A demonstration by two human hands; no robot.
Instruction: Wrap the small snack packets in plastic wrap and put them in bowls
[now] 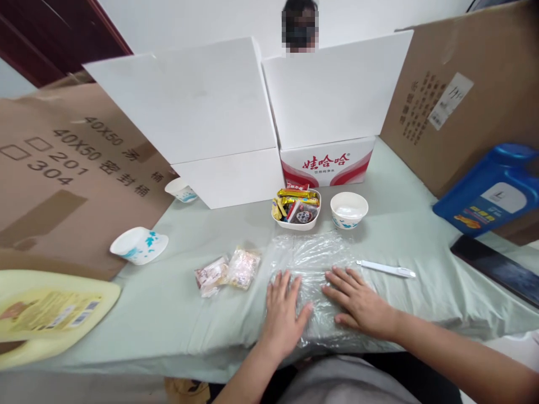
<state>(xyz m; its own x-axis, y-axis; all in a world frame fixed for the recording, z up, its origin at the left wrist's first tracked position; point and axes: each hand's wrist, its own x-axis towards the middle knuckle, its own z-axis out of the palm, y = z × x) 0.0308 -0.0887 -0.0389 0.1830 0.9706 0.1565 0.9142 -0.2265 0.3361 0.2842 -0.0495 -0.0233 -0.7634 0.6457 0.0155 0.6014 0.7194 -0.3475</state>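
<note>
My left hand [283, 311] and my right hand [359, 302] both lie flat, fingers spread, on a sheet of clear plastic film [314, 255] spread over the pale green tablecloth [177, 314]. The two hands are side by side near the table's front edge, pressing on the film. Neither hand holds anything. Just left of the film lie two small wrapped snacks [227, 271]. A white pen-like tool [386, 269] lies to the right of the film.
A white dish of wrapped sweets [296, 209] and an empty white bowl [349, 209] stand behind the film. White boxes [219, 112] and cardboard [63, 168] wall the table. Other things: tipped cup [138, 245], yellow jug [46, 314], blue jug [490, 191], dark tablet [497, 268]. A person sits behind the boxes.
</note>
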